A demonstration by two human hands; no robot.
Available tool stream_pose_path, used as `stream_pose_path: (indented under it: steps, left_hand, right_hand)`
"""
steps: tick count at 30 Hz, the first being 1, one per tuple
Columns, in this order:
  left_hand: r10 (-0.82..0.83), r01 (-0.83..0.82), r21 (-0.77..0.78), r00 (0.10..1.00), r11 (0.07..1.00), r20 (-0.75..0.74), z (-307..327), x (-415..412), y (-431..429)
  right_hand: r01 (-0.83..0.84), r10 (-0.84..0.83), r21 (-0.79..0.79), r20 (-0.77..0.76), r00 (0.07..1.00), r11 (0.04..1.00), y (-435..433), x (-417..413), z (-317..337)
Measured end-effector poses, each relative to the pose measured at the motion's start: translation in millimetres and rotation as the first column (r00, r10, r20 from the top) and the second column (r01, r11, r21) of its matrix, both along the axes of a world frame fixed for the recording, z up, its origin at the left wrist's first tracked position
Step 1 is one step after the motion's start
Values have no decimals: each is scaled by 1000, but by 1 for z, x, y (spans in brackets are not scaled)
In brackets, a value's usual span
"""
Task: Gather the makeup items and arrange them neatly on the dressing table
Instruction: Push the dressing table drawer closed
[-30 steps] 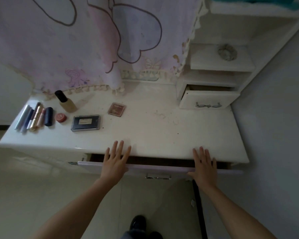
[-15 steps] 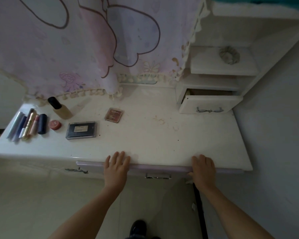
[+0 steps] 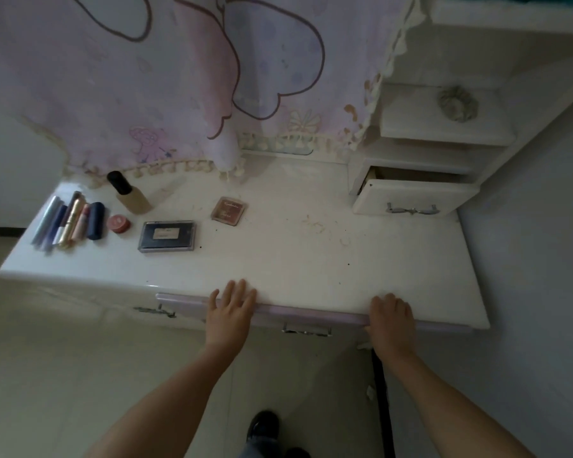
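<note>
The left hand (image 3: 230, 312) lies flat and open, fingers straight, against the lilac drawer (image 3: 311, 317) under the table (image 3: 311, 259) edge. The right hand (image 3: 391, 320) presses the same front further right. Its fingertips are lost at the lip, so I cannot tell whether they lie flat or curl. Neither hand seems to hold anything. The step looks like pushing the drawer home, with only a thin strip of its front showing. To do it well, push with both palms evenly so the front goes in square and does not jam. Keep the left fingertips, which reach up over the table edge, clear of the closing gap. The handle (image 3: 306, 330) sits between the hands and is not needed. The makeup lies well beyond and to the left of the left hand: a row of tubes (image 3: 67, 223), a bottle (image 3: 129, 198), a small pot (image 3: 118, 223), a dark palette (image 3: 167, 235) and, nearest, a blush compact (image 3: 229, 210). A gentle push should keep the upright bottle from toppling. Beyond the right hand a small drawer (image 3: 414, 196) stands ajar and may want shutting next.
</note>
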State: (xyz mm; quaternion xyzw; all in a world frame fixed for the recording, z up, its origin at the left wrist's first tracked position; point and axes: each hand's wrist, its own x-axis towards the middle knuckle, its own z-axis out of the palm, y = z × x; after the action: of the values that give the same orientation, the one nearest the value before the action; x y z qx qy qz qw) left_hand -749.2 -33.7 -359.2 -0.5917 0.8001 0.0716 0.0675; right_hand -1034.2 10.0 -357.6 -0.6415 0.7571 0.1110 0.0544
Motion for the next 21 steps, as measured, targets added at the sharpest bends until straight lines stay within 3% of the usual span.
stream_pose_path:
  steps: [4,8,14,17,21]
  left_hand:
    - [54,-45,210,998,977,-36,25,3,-3]
    - [256,-233,153,955,960,-152,50,16,32]
    - [496,-505,82,784,859,-375,94,72,114]
    - [581,-631,11,708,776,-402,119,103,145]
    - [642,-733,-85,640,674,-423,152,129,182]
  right_hand:
    - [3,0,119,-23,1000,993,-3,4,22]
    - [-33,3,256,117,993,966,8,-9,40]
    - [-293,265,61,276,924,954,36,36,60]
    - [-458,439,-23,331,835,889,32,87,88]
    - [-634,652,-167,294,699,755,29,149,125]
